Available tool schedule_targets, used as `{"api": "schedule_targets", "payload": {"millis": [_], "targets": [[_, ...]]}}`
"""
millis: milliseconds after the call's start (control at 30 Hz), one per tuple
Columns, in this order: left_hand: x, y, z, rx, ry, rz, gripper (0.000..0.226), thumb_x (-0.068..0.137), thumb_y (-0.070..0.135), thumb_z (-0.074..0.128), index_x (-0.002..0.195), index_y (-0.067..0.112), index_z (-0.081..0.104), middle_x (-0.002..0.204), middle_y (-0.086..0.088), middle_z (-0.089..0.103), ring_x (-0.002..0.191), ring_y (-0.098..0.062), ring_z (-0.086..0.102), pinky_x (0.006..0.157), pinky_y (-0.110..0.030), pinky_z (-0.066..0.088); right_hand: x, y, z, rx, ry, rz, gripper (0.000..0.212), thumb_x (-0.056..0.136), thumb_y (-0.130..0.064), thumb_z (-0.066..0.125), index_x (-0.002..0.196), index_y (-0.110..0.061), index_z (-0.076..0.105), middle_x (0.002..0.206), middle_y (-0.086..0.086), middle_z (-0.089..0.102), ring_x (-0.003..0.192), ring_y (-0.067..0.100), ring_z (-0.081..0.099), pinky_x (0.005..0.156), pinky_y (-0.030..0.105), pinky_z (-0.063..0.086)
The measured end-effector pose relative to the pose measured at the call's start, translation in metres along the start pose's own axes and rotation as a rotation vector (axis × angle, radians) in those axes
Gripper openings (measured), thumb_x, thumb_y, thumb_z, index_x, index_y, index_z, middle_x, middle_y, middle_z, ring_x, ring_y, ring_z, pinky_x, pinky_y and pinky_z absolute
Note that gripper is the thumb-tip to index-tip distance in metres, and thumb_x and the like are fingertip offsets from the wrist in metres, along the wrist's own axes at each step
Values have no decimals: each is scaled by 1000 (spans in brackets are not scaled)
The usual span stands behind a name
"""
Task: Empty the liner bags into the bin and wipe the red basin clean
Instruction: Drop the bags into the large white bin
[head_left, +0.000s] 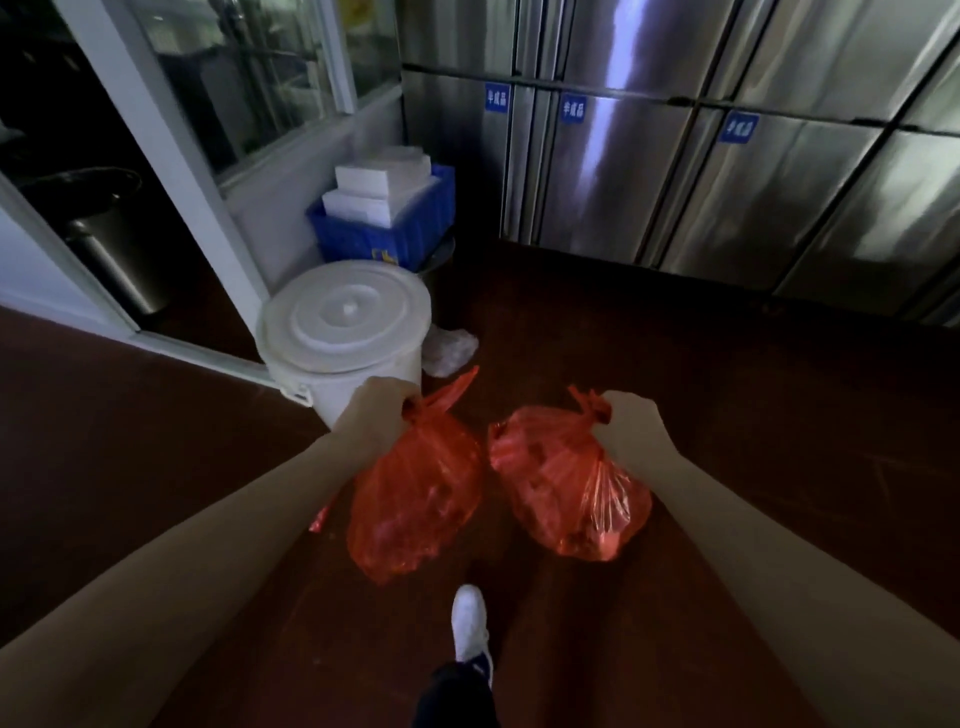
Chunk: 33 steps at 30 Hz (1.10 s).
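My left hand (378, 410) grips the knotted top of a full red liner bag (415, 499), which hangs above the dark floor. My right hand (631, 418) holds a second red liner bag (566, 483) by its tied neck, at about the same height. The two bags hang side by side, nearly touching. A white round bin (343, 332) with its lid on stands just ahead of my left hand. No red basin is in view.
A blue crate (384, 223) stacked with white foam boxes sits behind the bin. Steel fridge doors (675, 171) line the back right. A glass partition (218, 171) and doorway lie to the left. Crumpled clear plastic (449, 351) lies on the floor. My white shoe (470, 623) steps forward.
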<state>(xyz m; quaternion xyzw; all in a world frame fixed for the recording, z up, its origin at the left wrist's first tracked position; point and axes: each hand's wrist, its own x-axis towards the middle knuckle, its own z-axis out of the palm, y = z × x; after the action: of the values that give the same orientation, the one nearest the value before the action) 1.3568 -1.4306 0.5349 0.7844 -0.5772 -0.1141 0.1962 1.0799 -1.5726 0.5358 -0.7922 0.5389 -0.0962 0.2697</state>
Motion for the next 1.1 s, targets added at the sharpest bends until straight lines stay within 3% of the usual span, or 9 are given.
{"api": "schedule_targets", "payload": {"millis": [100, 233, 433, 600, 700, 800, 967, 1100], "targets": [[82, -24, 18, -62, -28, -5, 27, 65, 27, 56, 81, 13, 74, 81, -7, 72, 81, -26, 65, 72, -30, 44, 86, -7, 10, -20, -34, 14, 22, 88, -15, 61, 69, -18, 50, 83, 10, 63, 80, 30, 62, 71, 36, 47], [176, -53, 48, -100, -37, -72, 30, 64, 36, 49, 73, 15, 70, 72, -6, 69, 73, -27, 64, 67, -32, 44, 183, -11, 30, -11, -76, 35, 24, 86, -11, 59, 68, -20, 45, 80, 4, 58, 80, 26, 59, 68, 30, 39], [290, -86, 100, -104, -6, -186, 2, 76, 11, 70, 77, 11, 71, 73, -9, 67, 72, -29, 62, 63, -26, 31, 318, -6, 65, 51, -108, 128, 23, 88, -13, 57, 70, -20, 45, 78, 0, 56, 75, 19, 57, 63, 27, 36], [383, -115, 151, -156, -43, -275, 10, 75, 1, 68, 80, 9, 73, 75, -8, 69, 71, -23, 61, 65, -26, 35, 433, 6, 110, 120, -167, 193, 3, 87, -9, 56, 85, -10, 55, 86, 6, 60, 80, 23, 59, 70, 30, 42], [435, -137, 188, -214, -59, -335, 14, 71, 5, 63, 77, 15, 71, 72, 2, 66, 68, -15, 59, 64, -26, 39, 491, 28, 155, 173, -245, 275, 15, 90, -9, 52, 102, -5, 60, 99, 10, 64, 92, 26, 62, 79, 30, 46], [481, -160, 240, -305, -77, -378, 12, 69, 20, 56, 76, 24, 65, 65, 19, 52, 60, 2, 52, 59, -15, 36, 543, 57, 207, 151, -302, 332, 28, 90, -5, 50, 116, -5, 59, 111, 13, 64, 104, 30, 62, 85, 29, 43], [524, -218, 350, -173, -151, -513, 24, 73, -6, 56, 84, 14, 64, 74, 9, 51, 66, -11, 51, 61, -23, 33, 622, 110, 298, 91, -376, 394, 40, 92, -8, 53, 132, -7, 51, 126, 15, 60, 115, 31, 58, 93, 30, 43], [552, -262, 425, -184, -152, -531, 16, 75, 0, 51, 80, 11, 62, 75, 5, 54, 67, -14, 52, 58, -23, 34, 671, 151, 373, 71, -401, 394, 48, 89, -3, 50, 137, -8, 49, 127, 17, 59, 115, 33, 57, 97, 33, 43]]}}
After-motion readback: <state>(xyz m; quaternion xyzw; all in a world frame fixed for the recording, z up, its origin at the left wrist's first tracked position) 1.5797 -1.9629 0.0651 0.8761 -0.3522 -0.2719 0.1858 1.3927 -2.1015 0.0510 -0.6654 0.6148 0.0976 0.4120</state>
